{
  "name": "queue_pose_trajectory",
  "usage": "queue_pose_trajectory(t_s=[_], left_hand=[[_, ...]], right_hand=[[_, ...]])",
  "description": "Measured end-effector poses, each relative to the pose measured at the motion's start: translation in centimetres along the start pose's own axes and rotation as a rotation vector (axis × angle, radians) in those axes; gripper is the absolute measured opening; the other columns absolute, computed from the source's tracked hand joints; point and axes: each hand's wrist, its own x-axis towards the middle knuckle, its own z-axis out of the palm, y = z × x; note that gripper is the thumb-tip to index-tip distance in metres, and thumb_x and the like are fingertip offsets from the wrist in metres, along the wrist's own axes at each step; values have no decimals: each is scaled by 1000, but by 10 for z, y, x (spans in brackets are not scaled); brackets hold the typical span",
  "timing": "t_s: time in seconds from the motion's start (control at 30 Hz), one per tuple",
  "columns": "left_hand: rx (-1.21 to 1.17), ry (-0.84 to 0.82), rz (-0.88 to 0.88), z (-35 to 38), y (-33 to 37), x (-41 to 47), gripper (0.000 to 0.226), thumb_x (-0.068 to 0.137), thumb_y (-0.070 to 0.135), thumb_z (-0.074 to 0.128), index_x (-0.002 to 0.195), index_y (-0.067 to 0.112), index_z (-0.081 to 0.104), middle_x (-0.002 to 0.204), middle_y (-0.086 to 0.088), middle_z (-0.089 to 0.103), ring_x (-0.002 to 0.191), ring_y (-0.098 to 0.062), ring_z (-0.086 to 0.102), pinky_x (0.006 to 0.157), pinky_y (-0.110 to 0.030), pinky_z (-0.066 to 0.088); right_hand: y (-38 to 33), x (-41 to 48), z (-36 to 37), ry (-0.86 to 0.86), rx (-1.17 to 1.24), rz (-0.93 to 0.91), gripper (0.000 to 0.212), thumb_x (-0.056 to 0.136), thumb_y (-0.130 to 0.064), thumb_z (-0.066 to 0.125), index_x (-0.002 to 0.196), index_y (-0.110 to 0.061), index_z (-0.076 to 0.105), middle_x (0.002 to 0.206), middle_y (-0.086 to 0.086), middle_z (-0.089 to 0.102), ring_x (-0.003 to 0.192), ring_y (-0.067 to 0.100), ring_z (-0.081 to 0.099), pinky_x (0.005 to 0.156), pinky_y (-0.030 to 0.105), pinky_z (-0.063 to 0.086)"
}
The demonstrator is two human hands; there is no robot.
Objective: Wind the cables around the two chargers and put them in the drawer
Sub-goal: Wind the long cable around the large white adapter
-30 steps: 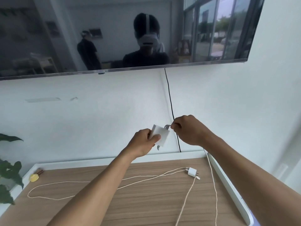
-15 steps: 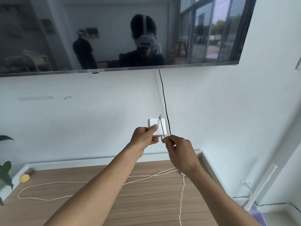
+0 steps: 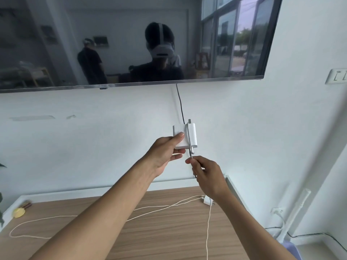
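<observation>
My left hand holds a square white charger up in front of the wall, thumb on its face. A white cable runs once across the charger's face. My right hand pinches that cable just below the charger's lower edge. From there the cable drops to the wooden tabletop. A second, smaller white charger lies on the tabletop under my right wrist, its long cream cable trailing in a loop to the left. No drawer is in view.
A wall-mounted TV hangs above, with a black cord down the wall behind the charger. A small yellow object lies at the table's far left, beside plant leaves. Wall sockets and cords sit at the lower right.
My right hand swung from beside the charger's top down to below it, laying the cable across its face. My left hand lifted the charger higher. The view shifted right.
</observation>
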Motion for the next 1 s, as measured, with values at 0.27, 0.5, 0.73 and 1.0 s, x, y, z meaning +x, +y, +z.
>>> queue_pose_trajectory(t_s=[0.27, 0.5, 0.73, 1.0], left_hand=[[258, -178, 89, -16, 1, -18, 36, 97, 31, 54, 112, 1, 68, 108, -6, 72, 93, -24, 66, 97, -34, 52], [551, -333, 154, -31, 0, -27, 29, 96, 27, 57, 115, 8, 68, 114, -4, 73, 105, -20, 68, 93, -32, 55], [730, -312, 153, -36, -6, -28, 53, 77, 56, 64, 105, 12, 68, 103, -2, 75, 93, -19, 73, 91, -48, 55], [850, -167, 198, -27, -4, -19, 23, 89, 37, 66, 95, 14, 66, 93, -2, 74, 82, -13, 73, 85, -42, 56]], right_hand=[[-9, 23, -39, -154, -220, -35, 26, 94, -23, 54, 73, -33, 63, 58, -10, 54, 52, 3, 47, 53, 17, 38], [-41, 48, -70, -329, -505, -61, 18, 91, -25, 56, 80, -23, 71, 75, 0, 67, 76, 20, 63, 66, 30, 46], [-75, 55, -83, -398, -565, 19, 20, 90, -29, 57, 83, -21, 73, 78, 2, 66, 74, 28, 62, 59, 27, 45], [-86, 48, -67, -269, -726, -50, 27, 93, -27, 50, 84, -9, 69, 75, 10, 63, 61, 26, 51, 58, 32, 44]])
